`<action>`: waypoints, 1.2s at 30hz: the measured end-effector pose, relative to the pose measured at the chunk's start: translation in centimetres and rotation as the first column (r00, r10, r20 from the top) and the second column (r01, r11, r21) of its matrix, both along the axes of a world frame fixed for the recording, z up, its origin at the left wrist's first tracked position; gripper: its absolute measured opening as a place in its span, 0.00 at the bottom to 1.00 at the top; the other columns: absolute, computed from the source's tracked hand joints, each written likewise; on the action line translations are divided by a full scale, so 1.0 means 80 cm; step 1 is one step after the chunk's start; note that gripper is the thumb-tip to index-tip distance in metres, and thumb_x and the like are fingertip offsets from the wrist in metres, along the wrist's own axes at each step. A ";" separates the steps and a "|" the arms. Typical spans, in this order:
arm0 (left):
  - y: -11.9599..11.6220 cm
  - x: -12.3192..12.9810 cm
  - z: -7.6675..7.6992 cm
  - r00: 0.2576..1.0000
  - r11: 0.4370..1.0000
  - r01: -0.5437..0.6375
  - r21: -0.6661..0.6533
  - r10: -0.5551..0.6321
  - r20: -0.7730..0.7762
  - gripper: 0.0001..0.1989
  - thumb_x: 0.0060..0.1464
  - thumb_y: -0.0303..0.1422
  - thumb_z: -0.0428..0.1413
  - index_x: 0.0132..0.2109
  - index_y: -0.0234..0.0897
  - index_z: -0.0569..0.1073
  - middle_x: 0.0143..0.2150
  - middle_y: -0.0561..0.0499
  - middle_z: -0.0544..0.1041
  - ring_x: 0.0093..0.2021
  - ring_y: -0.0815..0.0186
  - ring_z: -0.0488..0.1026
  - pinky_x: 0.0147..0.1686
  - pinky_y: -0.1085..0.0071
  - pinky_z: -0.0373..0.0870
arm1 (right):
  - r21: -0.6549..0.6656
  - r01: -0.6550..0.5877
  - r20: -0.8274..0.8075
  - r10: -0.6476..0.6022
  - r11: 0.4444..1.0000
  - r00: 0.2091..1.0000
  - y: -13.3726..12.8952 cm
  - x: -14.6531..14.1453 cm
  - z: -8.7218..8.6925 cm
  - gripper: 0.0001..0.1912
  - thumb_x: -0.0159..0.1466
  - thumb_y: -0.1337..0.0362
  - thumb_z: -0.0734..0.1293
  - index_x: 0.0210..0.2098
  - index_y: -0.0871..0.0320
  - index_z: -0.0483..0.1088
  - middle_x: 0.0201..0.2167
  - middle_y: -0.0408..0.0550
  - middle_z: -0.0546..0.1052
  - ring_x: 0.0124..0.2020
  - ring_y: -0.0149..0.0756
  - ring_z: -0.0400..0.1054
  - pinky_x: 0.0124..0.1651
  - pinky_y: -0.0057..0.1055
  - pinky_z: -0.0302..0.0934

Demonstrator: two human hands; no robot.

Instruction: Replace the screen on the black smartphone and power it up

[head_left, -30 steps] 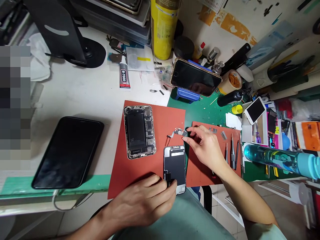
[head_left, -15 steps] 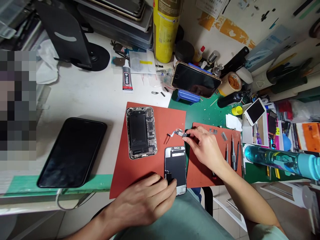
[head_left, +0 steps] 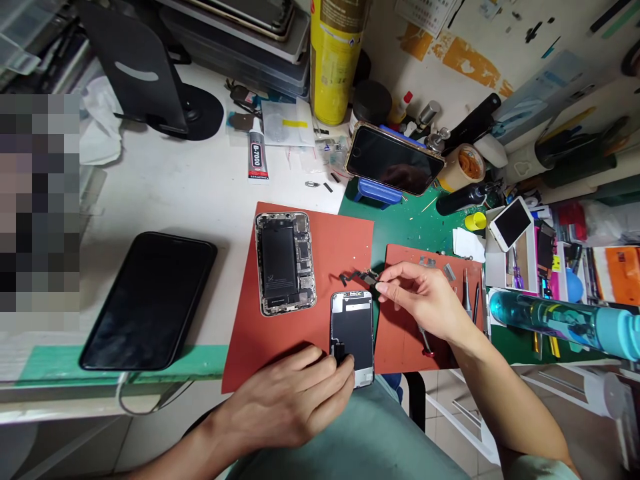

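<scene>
My right hand (head_left: 425,293) pinches a small earpiece flex cable (head_left: 367,278) between thumb and index finger, its thin dark tail hanging to the left above the red mat. Below it lies a detached phone screen (head_left: 353,327), its black and silver inner side facing up. My left hand (head_left: 300,393) grips the screen's lower left edge with curled fingers, by a dark flex connector (head_left: 339,351). To the left an opened phone body (head_left: 286,263) rests on the mat, showing a black battery and bare circuit parts.
Red mats (head_left: 245,320) lie on the bench. Screwdrivers (head_left: 467,293) and a teal bottle (head_left: 555,320) are on the right. A black phone (head_left: 147,300) lies at left. Behind stand a phone on a blue holder (head_left: 377,190), a glue tube (head_left: 258,157) and a yellow can (head_left: 335,67).
My right hand has turned the earpiece flex cable over, so its darker side shows, and shifted slightly right and down. My left hand stays on the screen.
</scene>
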State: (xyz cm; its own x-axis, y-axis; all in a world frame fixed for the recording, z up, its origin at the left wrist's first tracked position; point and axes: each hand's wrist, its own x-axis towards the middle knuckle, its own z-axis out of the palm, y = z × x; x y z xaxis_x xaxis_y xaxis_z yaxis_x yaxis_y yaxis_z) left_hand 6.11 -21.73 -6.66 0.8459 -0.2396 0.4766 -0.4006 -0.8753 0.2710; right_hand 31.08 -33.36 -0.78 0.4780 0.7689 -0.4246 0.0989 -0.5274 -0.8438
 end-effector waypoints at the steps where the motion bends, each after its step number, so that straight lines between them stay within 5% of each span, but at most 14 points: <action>1: 0.000 0.000 0.000 1.000 1.000 -0.003 0.007 0.003 0.004 0.12 0.68 0.24 0.53 0.49 0.33 0.82 0.50 0.44 0.85 0.41 0.60 0.73 0.45 0.58 0.67 | -0.005 0.016 -0.109 -0.016 1.000 0.994 -0.002 -0.001 0.003 0.18 0.65 0.46 0.77 0.36 0.55 0.79 0.30 0.45 0.82 0.27 0.32 0.72 0.31 0.30 0.67; 4: 0.000 -0.002 -0.001 1.000 1.000 -0.008 0.025 0.008 0.006 0.11 0.68 0.25 0.55 0.50 0.34 0.82 0.50 0.44 0.85 0.41 0.60 0.73 0.46 0.59 0.67 | -0.063 0.034 -0.329 -0.053 0.997 0.943 -0.009 -0.004 0.004 0.22 0.59 0.45 0.82 0.37 0.57 0.80 0.29 0.47 0.83 0.24 0.32 0.72 0.30 0.30 0.69; 7: 0.000 -0.002 -0.002 1.000 1.000 0.000 0.031 0.000 0.002 0.12 0.68 0.26 0.55 0.50 0.35 0.82 0.50 0.45 0.84 0.43 0.60 0.73 0.47 0.59 0.67 | -0.136 0.042 -0.375 -0.090 0.990 0.923 -0.013 -0.010 0.000 0.23 0.58 0.45 0.82 0.38 0.57 0.82 0.27 0.47 0.83 0.24 0.31 0.73 0.30 0.30 0.69; 16: -0.001 -0.006 -0.005 1.000 1.000 0.020 0.016 -0.020 0.021 0.10 0.65 0.32 0.62 0.50 0.35 0.84 0.58 0.45 0.83 0.46 0.59 0.73 0.46 0.58 0.69 | -0.170 0.098 -0.322 -0.149 0.981 0.935 -0.009 -0.024 -0.007 0.23 0.60 0.43 0.80 0.39 0.57 0.82 0.27 0.45 0.82 0.23 0.30 0.70 0.28 0.28 0.66; 36: -0.001 -0.003 -0.002 0.999 0.999 -0.011 -0.051 0.013 0.032 0.10 0.69 0.35 0.61 0.50 0.34 0.83 0.53 0.44 0.86 0.45 0.60 0.77 0.47 0.58 0.71 | -0.212 0.117 -0.142 -0.149 0.970 0.979 -0.002 -0.032 -0.010 0.21 0.63 0.42 0.75 0.37 0.55 0.80 0.26 0.42 0.77 0.25 0.32 0.71 0.29 0.29 0.67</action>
State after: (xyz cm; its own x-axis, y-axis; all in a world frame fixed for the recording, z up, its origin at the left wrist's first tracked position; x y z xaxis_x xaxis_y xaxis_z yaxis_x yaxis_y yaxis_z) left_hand 5.87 -21.81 -6.85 0.8325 -0.2045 0.5149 -0.3996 -0.8654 0.3024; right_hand 28.50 -33.50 -1.55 0.4861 0.5936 -0.6414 -0.1076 -0.6877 -0.7180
